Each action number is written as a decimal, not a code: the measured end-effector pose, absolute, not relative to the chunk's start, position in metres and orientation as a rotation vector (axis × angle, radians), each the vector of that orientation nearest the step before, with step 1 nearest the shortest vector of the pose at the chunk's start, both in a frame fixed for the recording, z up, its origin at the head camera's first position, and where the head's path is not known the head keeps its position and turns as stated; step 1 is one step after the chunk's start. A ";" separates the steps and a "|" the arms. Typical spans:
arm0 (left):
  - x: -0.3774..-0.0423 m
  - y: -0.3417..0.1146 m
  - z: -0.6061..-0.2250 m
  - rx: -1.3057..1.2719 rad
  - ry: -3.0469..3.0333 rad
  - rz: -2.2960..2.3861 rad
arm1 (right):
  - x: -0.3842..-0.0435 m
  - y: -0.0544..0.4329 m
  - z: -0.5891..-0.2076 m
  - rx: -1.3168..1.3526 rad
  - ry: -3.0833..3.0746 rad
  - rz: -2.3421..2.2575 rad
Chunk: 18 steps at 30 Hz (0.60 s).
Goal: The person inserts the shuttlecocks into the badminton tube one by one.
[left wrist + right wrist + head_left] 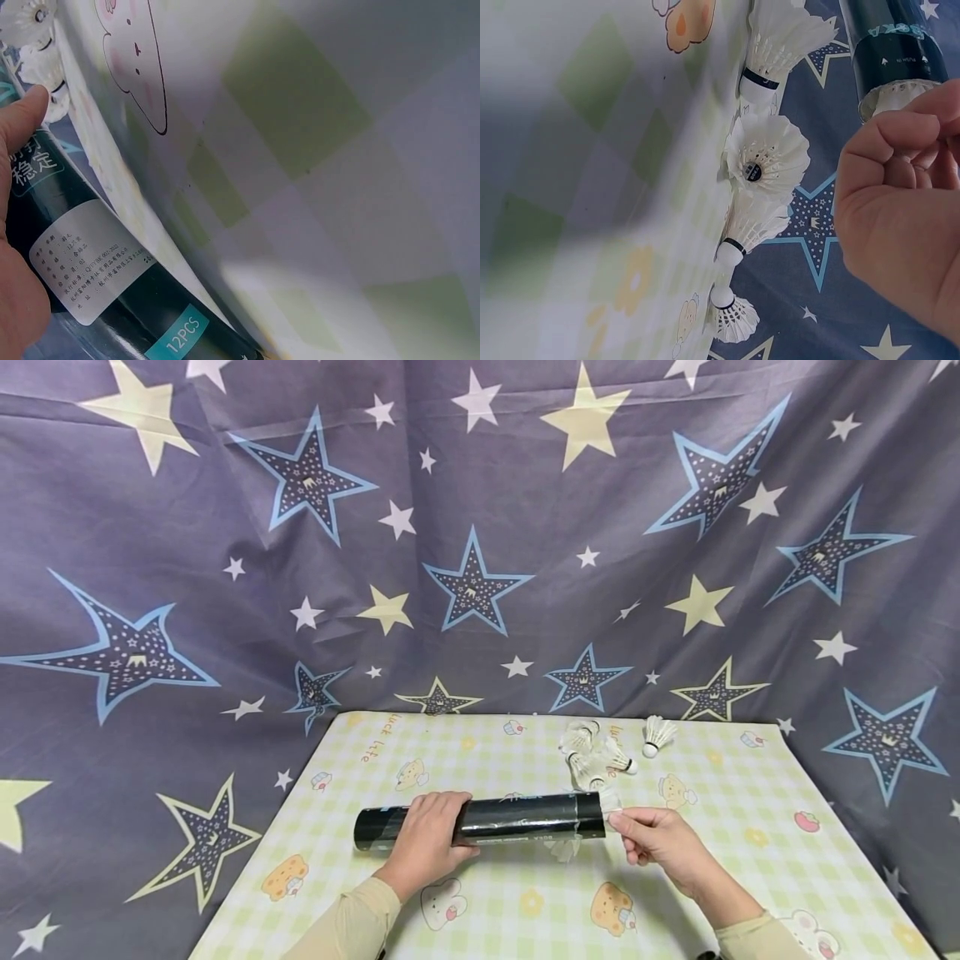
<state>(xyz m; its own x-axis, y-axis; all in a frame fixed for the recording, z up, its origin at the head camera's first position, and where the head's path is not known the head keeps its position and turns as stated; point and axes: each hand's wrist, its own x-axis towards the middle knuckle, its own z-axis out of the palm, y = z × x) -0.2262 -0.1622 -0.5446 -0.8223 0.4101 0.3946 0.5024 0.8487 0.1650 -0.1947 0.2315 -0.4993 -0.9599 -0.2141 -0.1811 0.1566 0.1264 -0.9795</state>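
Note:
A black shuttlecock tube (517,820) is held sideways over the table. My left hand (429,835) grips it left of its middle; in the left wrist view the thumb (26,116) lies along the tube's printed side (97,262). At the tube's right-hand mouth my right hand (663,843) pinches a white feathered shuttlecock (611,799) with thumb and forefinger. In the right wrist view part of that shuttlecock (900,96) shows inside the rim, and the fingers hide the rest. Below the tube, white feathers (564,848) show near its right end.
Several white shuttlecocks (588,767) lie in a cluster behind the tube's right end. A single shuttlecock (657,737) lies farther right, near the table's back edge. A green checked cloth (480,756) covers the table, and a star-patterned curtain (480,485) hangs behind it.

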 end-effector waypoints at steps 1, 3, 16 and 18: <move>-0.226 -0.162 -0.545 -0.685 -2.678 -0.376 | -0.195 0.231 -0.499 -0.060 2.130 -1.908; -0.227 -0.162 -0.545 -0.685 -2.679 -0.376 | -0.195 0.230 -0.500 -0.057 2.128 -1.910; -0.226 -0.162 -0.542 -0.673 -2.701 -0.413 | -0.192 0.225 -0.501 -0.115 2.123 -1.914; -0.226 -0.162 -0.542 -0.670 -2.705 -0.413 | -0.192 0.224 -0.503 -0.142 2.118 -1.910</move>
<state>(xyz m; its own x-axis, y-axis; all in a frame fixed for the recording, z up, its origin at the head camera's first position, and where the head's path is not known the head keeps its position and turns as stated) -0.2257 -0.1622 -0.5418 -0.8378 0.3979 0.3740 0.4914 0.8480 0.1986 -0.1918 0.2243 -0.5025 -0.9546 -0.2607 -0.1443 0.1166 0.1187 -0.9861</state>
